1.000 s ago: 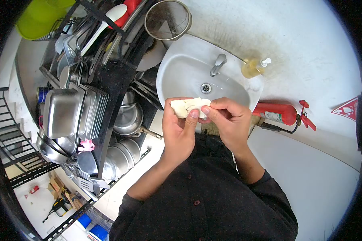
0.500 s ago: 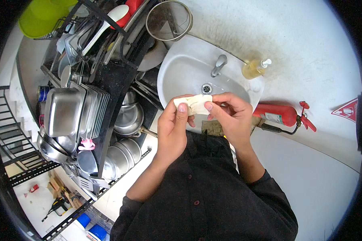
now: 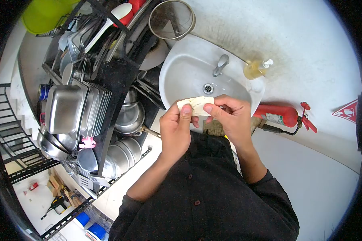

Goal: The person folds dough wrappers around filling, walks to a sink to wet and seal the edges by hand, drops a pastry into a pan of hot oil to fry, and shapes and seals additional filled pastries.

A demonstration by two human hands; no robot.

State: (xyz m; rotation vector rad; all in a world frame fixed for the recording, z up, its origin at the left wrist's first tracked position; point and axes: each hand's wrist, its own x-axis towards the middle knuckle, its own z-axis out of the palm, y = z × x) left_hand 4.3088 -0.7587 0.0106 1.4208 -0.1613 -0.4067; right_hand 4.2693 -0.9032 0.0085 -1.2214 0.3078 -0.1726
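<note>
Both hands hold a small cream-coloured folded piece (image 3: 197,106) in front of the sink; whether it is cloth, paper or something else I cannot tell. My left hand (image 3: 177,130) pinches its left end, thumb on top and fingers underneath. The right end sits between the thumb and fingers of my right hand (image 3: 233,118). Creases run across its middle. Beyond the hands is the white washbasin (image 3: 171,76) with a metal tap (image 3: 220,65) and a drain (image 3: 208,88).
On the left, a black rack (image 3: 112,86) carries stacked steel trays (image 3: 66,108), pans (image 3: 128,118) and utensils. A round sieve (image 3: 172,20) leans near the basin. A soap bottle (image 3: 255,69) stands on the basin's rim. A red fire extinguisher (image 3: 279,114) is to the right.
Both hands keep their pinch on the cream-coloured piece, with only slight shifts of the fingers. The whole view has moved a little.
</note>
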